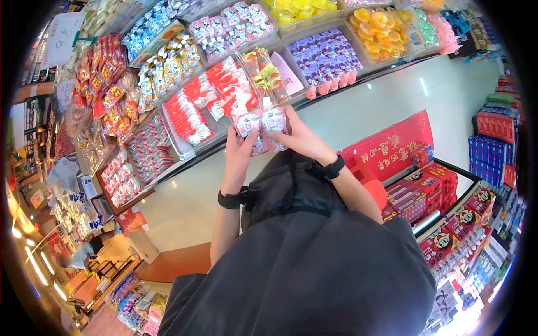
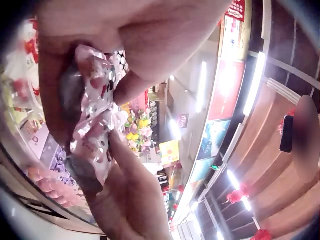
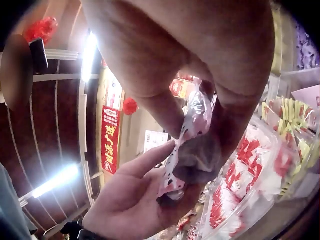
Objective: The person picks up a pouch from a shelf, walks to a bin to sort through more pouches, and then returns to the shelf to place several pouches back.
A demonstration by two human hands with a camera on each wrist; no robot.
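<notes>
Two small pink-and-white patterned packets are held side by side above the display bins in the head view. My left hand (image 1: 240, 154) pinches the left packet (image 1: 247, 124), thumb on its face; my right hand (image 1: 305, 137) pinches the right packet (image 1: 274, 119) likewise. In the left wrist view, the left hand (image 2: 135, 35) and right hand (image 2: 135, 192) grip shiny, spotted wrappers (image 2: 97, 85). From the right wrist, the right hand (image 3: 205, 55) and left hand (image 3: 135, 200) meet at the wrappers (image 3: 197, 112). The fingers partly cover both packets.
Below the hands lies a bin of red-and-white packets (image 1: 188, 116). Purple packets (image 1: 326, 56) and orange sweets (image 1: 378, 33) fill bins to the right. A red sign (image 1: 392, 143) and stacked red boxes (image 1: 414, 196) stand at the right, past the pale floor (image 1: 370, 106).
</notes>
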